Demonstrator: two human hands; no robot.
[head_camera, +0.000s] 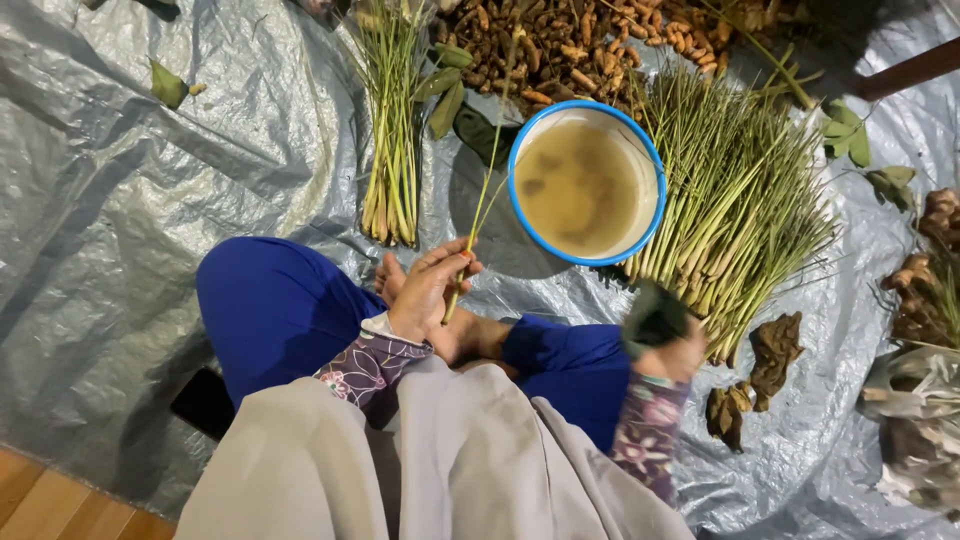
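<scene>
Your grey garment (440, 470) fills the near edge of the view, with your blue-trousered legs (275, 310) crossed just beyond it on a wide silver tarpaulin (110, 220). To the right, a large heap of lemongrass stalks (735, 215) fans out beside a blue-rimmed basin (586, 182) of cloudy brown water. Far behind the basin lies a pile of small brown roots (560, 50). A smaller bundle of lemongrass (392, 150) rests left of the basin. Your left hand (432, 292) is pinched on a single lemongrass stalk (478, 215), which rises toward the far side past the basin's left rim. Your right hand (675, 352), well apart from the left, is blurred; its fingers appear wrapped around a dark object (652, 318), though that cannot be told for sure.
</scene>
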